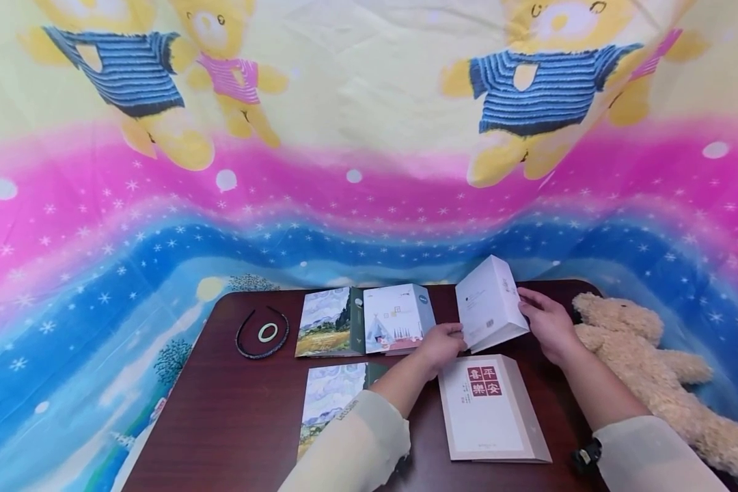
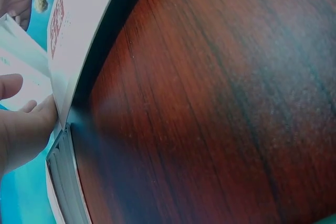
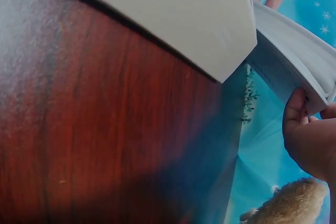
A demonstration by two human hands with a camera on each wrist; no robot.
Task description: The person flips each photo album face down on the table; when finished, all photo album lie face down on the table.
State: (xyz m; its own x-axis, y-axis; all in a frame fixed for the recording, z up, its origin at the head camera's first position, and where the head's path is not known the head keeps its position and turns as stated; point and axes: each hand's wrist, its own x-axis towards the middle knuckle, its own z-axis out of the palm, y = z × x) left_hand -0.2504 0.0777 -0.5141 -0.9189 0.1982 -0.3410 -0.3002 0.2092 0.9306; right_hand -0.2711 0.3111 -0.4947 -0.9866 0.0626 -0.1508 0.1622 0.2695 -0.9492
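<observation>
A thick white book point(image 1: 488, 304) stands tilted near the table's back edge, its spine turned to the right. My right hand point(image 1: 547, 321) pinches the spine side between thumb and fingers; the right wrist view shows that right hand point(image 3: 312, 140) at a corner of the book point(image 3: 294, 61). At the lower left edge, my left hand point(image 1: 443, 347) holds the same book, with thumb and fingers apart in the left wrist view. Just in front lies a cream book point(image 1: 488, 410) with red square characters on its cover.
Left of the hands lie a book with a tent picture point(image 1: 393, 318) and two landscape-painted books, the far one point(image 1: 326, 321) and the near one point(image 1: 332, 396), partly behind the left sleeve. A dark headband point(image 1: 242, 342) encircles a pale ring point(image 1: 267, 333). A teddy bear point(image 1: 646, 362) lies at the right.
</observation>
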